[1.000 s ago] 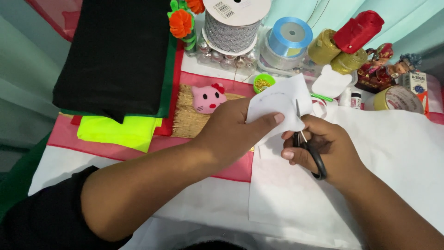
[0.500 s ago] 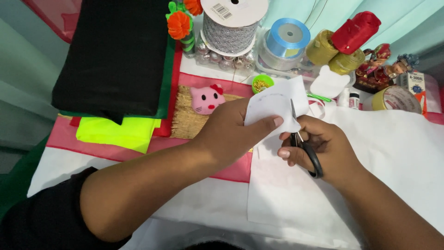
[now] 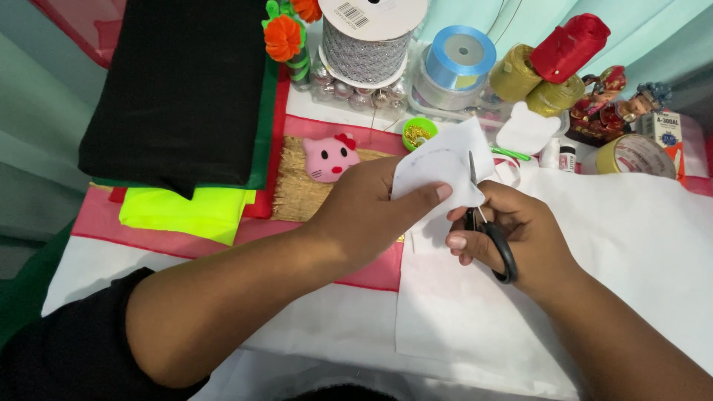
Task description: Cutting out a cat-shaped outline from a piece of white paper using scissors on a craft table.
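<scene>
My left hand (image 3: 371,212) pinches the upper flap of a white felt sheet (image 3: 475,319) and lifts it off the table, thumb on top. A faint curved outline is drawn on the raised flap (image 3: 434,167). My right hand (image 3: 512,234) grips black-handled scissors (image 3: 486,230), fingers through the loops. The blades point up and away, slicing into the raised flap beside my left thumb. The lower part of the white felt lies flat under both forearms.
Folded black cloth (image 3: 178,89) over green and neon yellow felt (image 3: 186,212) lies at the left. A pink cat-face piece (image 3: 329,158) rests on a straw mat. Ribbon spools, gold thread cones, a red spool, tape roll (image 3: 635,154) and figurines line the far edge.
The scissors have advanced slightly upward through the white flap. My left hand has kept its hold, shifting the flap a little toward me.
</scene>
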